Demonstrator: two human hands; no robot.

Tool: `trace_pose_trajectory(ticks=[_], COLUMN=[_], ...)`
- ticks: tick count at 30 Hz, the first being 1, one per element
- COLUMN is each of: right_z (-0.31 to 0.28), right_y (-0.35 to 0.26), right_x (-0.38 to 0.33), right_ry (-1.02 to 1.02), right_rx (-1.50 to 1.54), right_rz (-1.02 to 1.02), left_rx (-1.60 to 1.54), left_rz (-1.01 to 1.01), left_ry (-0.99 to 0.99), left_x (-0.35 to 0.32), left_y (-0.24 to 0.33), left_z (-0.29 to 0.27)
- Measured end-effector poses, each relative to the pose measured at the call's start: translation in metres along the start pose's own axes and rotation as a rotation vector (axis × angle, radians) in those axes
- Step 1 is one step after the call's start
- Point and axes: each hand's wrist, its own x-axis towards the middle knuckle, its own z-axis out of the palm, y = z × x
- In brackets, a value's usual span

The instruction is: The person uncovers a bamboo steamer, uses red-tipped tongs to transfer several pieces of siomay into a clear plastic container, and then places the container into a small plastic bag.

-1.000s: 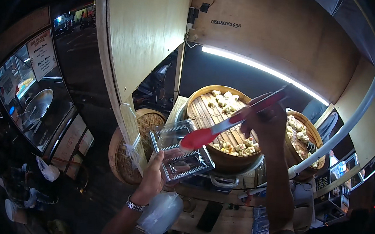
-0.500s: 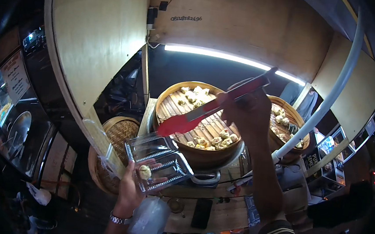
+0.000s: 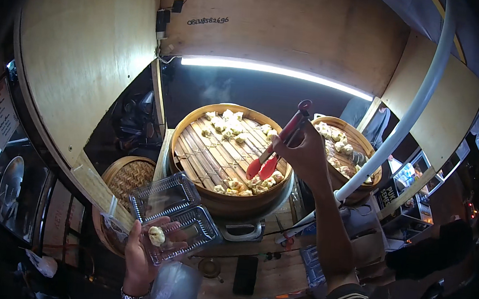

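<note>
A clear plastic clamshell box [image 3: 175,215] is held open at about 7 o'clock by the left hand [image 3: 142,254], fingers curled under its lower tray, thumb side hidden; one pale dumpling [image 3: 157,236] is seen inside, at the tray's left end. Red tongs [image 3: 276,147] are gripped in the right hand [image 3: 305,154], fingers wrapped tight round the handles, tips lowered onto the dumplings [image 3: 248,183] at the 5 o'clock rim of the big bamboo steamer [image 3: 230,157]; whether a piece is pinched cannot be told. A second steamer [image 3: 345,152] with more dumplings sits at 3 o'clock, behind a white pipe [image 3: 404,123]; a woven lid [image 3: 127,177] lies at 9 o'clock beside the box, and a light strip [image 3: 273,72] runs at 12 o'clock. The box is judged thin, light and flexible, apt to buckle, so best supported from beneath the tray, not squeezed at the lid. The dumplings are judged soft, moist, likely sticky and easily torn; a gentle pinch across the sides with the tongs is suggested. Against half a second earlier: the tongs, then raised above the steamer with their red tips pointing toward the box, are now dipped into the steamer; the box is held lower and further from the steamer, the same single dumpling inside it.
</note>
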Motion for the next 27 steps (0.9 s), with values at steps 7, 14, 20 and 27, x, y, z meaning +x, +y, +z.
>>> trace_pose_trajectory(ticks=[7, 14, 20, 27], right_z=[0.009, -0.016, -0.034, -0.022], right_y=[0.012, 0.021, 0.031, 0.048], right_x=[0.001, 0.020, 0.033, 0.041], right_ry=[-0.027, 0.136, -0.001, -0.145], right_rx=[-0.030, 0.021, 0.008, 0.058], right_rz=[-0.094, -0.106, -0.021, -0.024], left_rx=[-0.012, 0.018, 0.024, 0.013], left_rz=[-0.013, 0.024, 0.012, 0.015], left_ry=[0.031, 0.000, 0.043, -0.004], left_x=[0.003, -0.003, -0.005, -0.008], left_y=[-0.002, 0.003, 0.002, 0.003], left_z=[0.003, 0.000, -0.003, -0.004])
